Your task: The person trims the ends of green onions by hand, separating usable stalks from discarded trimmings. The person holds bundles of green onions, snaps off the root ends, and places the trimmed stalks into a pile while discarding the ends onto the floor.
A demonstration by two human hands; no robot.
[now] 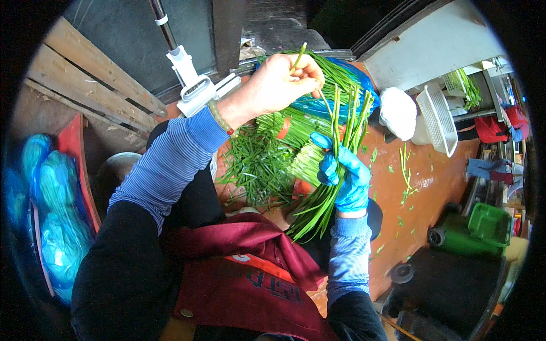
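My left hand [294,79], ungloved and with a beaded bracelet at the wrist, pinches a thin green stalk [302,52] above the bundles. A pale strand [326,104] runs from its fingertips down toward the other hand. In a blue disposable glove, my right hand [352,181] grips a loose bunch of long green stalks [313,217], perhaps garlic chives; their upper ends stick up past the fingers. Beneath both hands lie banded bundles of green stalks [305,123] and a pile of short green cuttings [256,170]. More stalks [337,76] rest on blue plastic [364,79] behind.
A white stand with a metal pole [196,93] is at upper left, near wooden planks [98,72]. Filled blue plastic bags [57,204] lie far left. To the right are a white bag [397,113], white plastic baskets [439,119], a green wheeled bin [473,230] and people [490,130].
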